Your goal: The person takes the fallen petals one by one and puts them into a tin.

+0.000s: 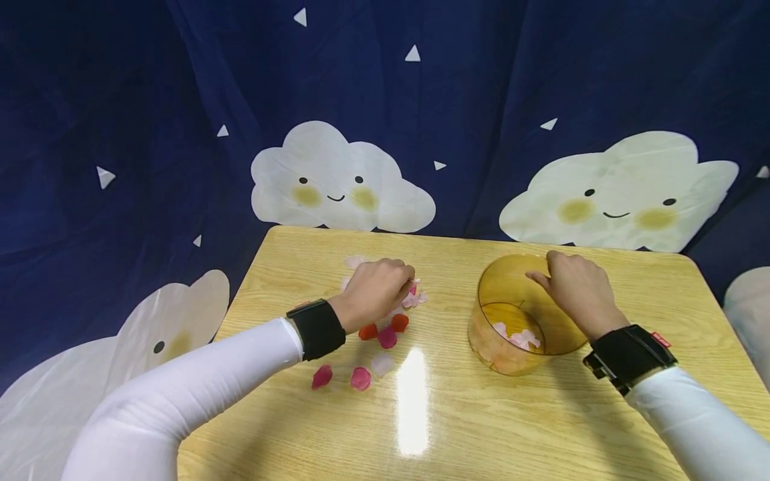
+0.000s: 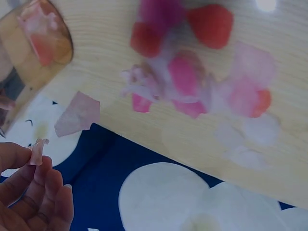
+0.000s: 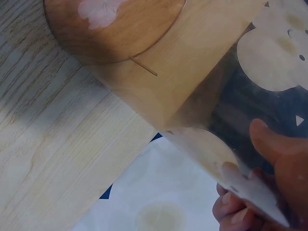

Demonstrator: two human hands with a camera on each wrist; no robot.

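My left hand [image 1: 375, 294] is over the loose petals left of the table's middle. In the left wrist view its thumb and fingers pinch a small pale pink petal [image 2: 36, 153]. A larger pale petal [image 2: 78, 114] appears beyond it; whether that one touches anything I cannot tell. Red petals [image 1: 400, 323], magenta petals [image 1: 388, 337] and pale ones lie around and under this hand. My right hand [image 1: 580, 290] grips the rim of a clear amber cylindrical container [image 1: 502, 280], thumb inside and fingers outside. Pale pink petals [image 1: 523, 339] are in the container's bottom.
The light wooden table [image 1: 469, 427] has a bright glare patch near its middle front. A dark blue curtain [image 1: 469, 100] with smiling clouds hangs behind its far edge. Two separate pink petals [image 1: 361, 379] lie nearer the front, left of the glare.
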